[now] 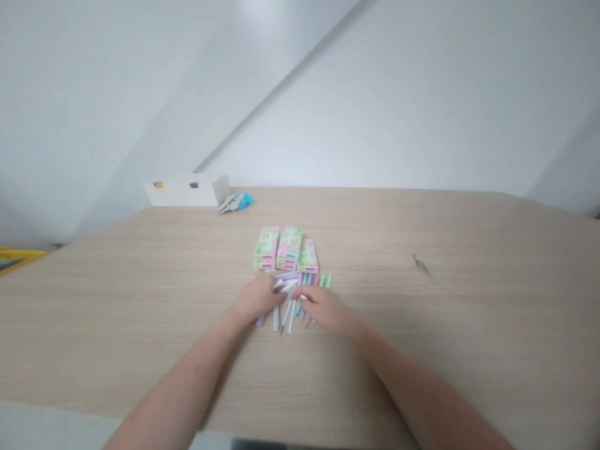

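Several pastel pens (294,297) lie in a loose bunch in the middle of a light wooden table (422,325). My left hand (259,298) rests on the left side of the bunch with its fingers curled round a white and a purple pen. On the right side, my right hand (323,307) has its fingers closed on the pens. Just beyond the pens lie three small green and pink boxes (285,249) side by side.
A white box (186,190) with two small openings stands at the table's far left edge, with a crumpled blue and grey thing (235,201) beside it. A small dark mark (420,264) shows on the wood to the right. Something yellow (16,256) is at the left border.
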The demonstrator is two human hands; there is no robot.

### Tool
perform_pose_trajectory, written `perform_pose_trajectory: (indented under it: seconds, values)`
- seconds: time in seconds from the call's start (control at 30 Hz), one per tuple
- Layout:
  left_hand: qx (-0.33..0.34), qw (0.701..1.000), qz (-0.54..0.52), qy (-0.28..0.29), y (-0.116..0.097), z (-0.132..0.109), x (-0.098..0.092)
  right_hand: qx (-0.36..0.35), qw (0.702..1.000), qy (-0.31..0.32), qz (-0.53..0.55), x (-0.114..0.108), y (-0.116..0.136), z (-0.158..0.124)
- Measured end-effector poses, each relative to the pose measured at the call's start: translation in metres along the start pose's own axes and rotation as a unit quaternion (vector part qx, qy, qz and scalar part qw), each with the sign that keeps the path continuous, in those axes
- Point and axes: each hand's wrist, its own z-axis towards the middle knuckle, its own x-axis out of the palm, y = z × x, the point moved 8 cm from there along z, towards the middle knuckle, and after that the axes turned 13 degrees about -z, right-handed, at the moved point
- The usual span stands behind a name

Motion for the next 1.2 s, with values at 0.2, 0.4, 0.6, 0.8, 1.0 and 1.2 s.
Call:
perform_pose_trajectory:
  seconds: [0.2, 0.4, 0.6, 0.8, 1.0, 1.2]
  values:
    - [0.004, 0.999, -0.034, -0.024, 0.004, 0.0, -0.008, 0.034, 0.998, -0.042, 0.029, -0.011, -0.006, 0.001]
    - [0.031, 0.999, -0.03, -0.001, 0.005, 0.001, -0.004, 0.04, 0.992, -0.105, -0.054, -0.025, -0.012, 0.003]
    - [0.018, 1.0, -0.008, 0.01, 0.007, 0.001, -0.001, 0.039, 0.998, -0.034, -0.021, -0.012, -0.013, 0.004]
    - [0.025, 1.0, -0.009, 0.013, 0.005, 0.0, -0.003, -0.023, 0.994, -0.039, -0.097, -0.009, 0.009, -0.004]
    - [0.017, 1.0, -0.002, 0.019, 0.002, -0.001, -0.003, -0.09, 0.974, -0.035, -0.203, 0.0, 0.042, -0.017]
    - [0.014, 0.999, -0.015, 0.024, -0.003, -0.002, -0.002, -0.129, 0.963, -0.037, -0.235, 0.012, 0.049, -0.018]
